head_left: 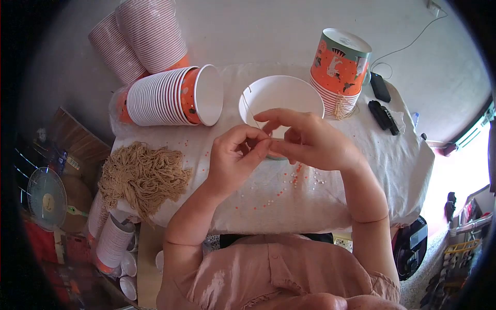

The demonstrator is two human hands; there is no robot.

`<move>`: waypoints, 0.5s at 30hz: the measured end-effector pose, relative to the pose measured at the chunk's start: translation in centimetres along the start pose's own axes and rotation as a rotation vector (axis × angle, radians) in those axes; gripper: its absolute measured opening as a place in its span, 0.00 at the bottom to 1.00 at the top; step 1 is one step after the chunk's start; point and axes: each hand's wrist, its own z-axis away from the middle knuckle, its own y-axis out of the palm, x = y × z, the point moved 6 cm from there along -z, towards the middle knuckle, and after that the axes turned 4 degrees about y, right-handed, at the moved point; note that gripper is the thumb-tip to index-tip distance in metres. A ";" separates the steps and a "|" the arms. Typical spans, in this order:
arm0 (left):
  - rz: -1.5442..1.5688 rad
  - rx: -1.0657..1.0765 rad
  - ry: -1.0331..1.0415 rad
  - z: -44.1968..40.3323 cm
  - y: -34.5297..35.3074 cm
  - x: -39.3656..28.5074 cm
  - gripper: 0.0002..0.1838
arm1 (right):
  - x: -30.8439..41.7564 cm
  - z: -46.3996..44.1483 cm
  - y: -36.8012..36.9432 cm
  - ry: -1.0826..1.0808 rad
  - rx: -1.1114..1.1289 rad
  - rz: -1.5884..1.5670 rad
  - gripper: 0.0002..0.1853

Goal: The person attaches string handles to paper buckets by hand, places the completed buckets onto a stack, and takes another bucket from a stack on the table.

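A white-lined paper bucket [281,85] stands upright with its mouth toward me. A thin tan string [247,105] comes through a hole near its left rim and runs down to my fingers. My left hand [235,157] pinches the string between thumb and fingertips, in front of the bucket. Opposite it, my right hand [323,142] meets those fingertips with its thumb. Its index finger arches above and the other fingers are curled; what they grip is hidden. Both hands cover much of the bucket's front.
Left lies a stack of nested buckets [163,97] and a heap of tan strings [144,175]. Orange and white paper dots [297,178] are scattered nearby. An upside-down bucket stack [338,64], a phone [380,87] and a black device [383,117] are on the right.
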 end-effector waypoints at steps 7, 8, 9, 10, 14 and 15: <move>-0.107 -0.004 0.079 -0.3 -0.4 -0.3 0.04 | -1.2 -0.2 -0.5 0.012 -0.029 0.045 0.03; -0.128 -0.004 0.121 -0.3 -0.4 -0.3 0.05 | -1.3 -0.2 -0.5 0.014 -0.029 0.045 0.03; -0.149 -0.001 0.163 -0.3 -0.3 -0.4 0.06 | -1.1 -0.2 -0.8 -0.038 -0.082 0.108 0.02; -0.147 0.001 0.160 -0.3 -0.1 -0.4 0.06 | -0.9 -0.2 -1.2 -0.089 -0.135 0.172 0.02; -0.326 0.046 0.301 -0.4 1.0 -1.9 0.11 | -1.3 -0.3 -4.2 -0.154 -0.318 0.206 0.02; -0.388 0.104 0.312 -0.4 1.5 -2.0 0.12 | -1.8 -0.5 -4.8 -0.150 -0.342 0.225 0.02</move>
